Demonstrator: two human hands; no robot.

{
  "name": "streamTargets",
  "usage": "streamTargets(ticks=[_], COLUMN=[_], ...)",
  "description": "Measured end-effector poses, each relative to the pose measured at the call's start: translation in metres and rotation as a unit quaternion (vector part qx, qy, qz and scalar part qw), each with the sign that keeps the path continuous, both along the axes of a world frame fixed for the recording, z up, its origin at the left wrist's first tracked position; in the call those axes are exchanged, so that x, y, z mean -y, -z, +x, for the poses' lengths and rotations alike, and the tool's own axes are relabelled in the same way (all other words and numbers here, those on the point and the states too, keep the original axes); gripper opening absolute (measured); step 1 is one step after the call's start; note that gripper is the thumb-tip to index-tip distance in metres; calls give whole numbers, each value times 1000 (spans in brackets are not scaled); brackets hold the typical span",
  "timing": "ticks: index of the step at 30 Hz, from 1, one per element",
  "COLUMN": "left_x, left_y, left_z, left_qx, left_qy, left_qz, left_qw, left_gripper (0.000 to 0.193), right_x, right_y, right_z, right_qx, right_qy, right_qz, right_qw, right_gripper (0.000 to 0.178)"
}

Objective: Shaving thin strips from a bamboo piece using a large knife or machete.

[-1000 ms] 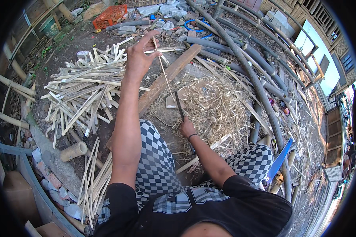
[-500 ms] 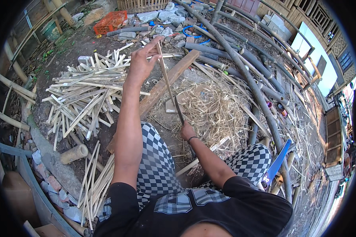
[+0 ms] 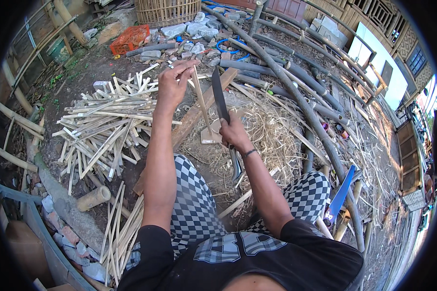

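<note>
My left hand (image 3: 174,87) pinches the top end of a thin bamboo strip (image 3: 200,99), which stands nearly upright. The strip's lower end meets a small pale block (image 3: 210,137) on the ground. My right hand (image 3: 235,132) is wrapped round a machete (image 3: 219,94) whose dark blade points up and away, to the right of the strip and apart from it. Its handle end (image 3: 236,167) shows below my fist. Curly bamboo shavings (image 3: 267,131) lie heaped around and beyond my right hand. A wooden plank (image 3: 184,127) slants behind the strip.
A big pile of split bamboo strips (image 3: 99,126) lies at left, with more strips (image 3: 119,233) by my left knee. Long poles (image 3: 301,104) cross the right side. A blue handsaw (image 3: 341,196) leans by my right knee. An orange crate (image 3: 129,40) and rubble sit at the back.
My right hand has moved up and away with the machete, its blade swinging from low against the strip to high beside it. My left hand still holds the strip, now steeper.
</note>
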State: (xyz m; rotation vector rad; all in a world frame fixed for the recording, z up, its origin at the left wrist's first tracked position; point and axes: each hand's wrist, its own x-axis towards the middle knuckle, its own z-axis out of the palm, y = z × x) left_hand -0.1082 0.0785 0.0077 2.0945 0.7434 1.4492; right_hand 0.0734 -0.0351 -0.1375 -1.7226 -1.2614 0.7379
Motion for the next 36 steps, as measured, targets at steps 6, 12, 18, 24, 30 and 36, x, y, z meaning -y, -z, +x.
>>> streamTargets(ticks=[6, 12, 18, 24, 30, 36], left_x=[9, 14, 17, 16, 17, 13], left_y=[-8, -5, -1, 3, 0, 0], left_z=[12, 16, 21, 25, 24, 18], left_qx=[24, 52, 75, 74, 57, 63], left_qy=[36, 93, 153, 137, 112, 99], left_qz=[-29, -115, -89, -63, -71, -108], left_qw=[999, 988, 981, 986, 990, 987], left_gripper=[25, 21, 22, 22, 19, 19], right_x=[17, 0, -11, -4, -11, -10], right_y=[-118, -144, -156, -164, -151, -113], right_z=[-24, -40, -32, -32, -21, -2], right_qx=[-77, 11, -11, -6, 20, 59], right_qy=[20, 90, 90, 96, 106, 139], right_qz=[123, 298, 306, 298, 306, 246], right_qw=[989, 950, 948, 950, 946, 957], right_gripper=[31, 24, 21, 19, 18, 21])
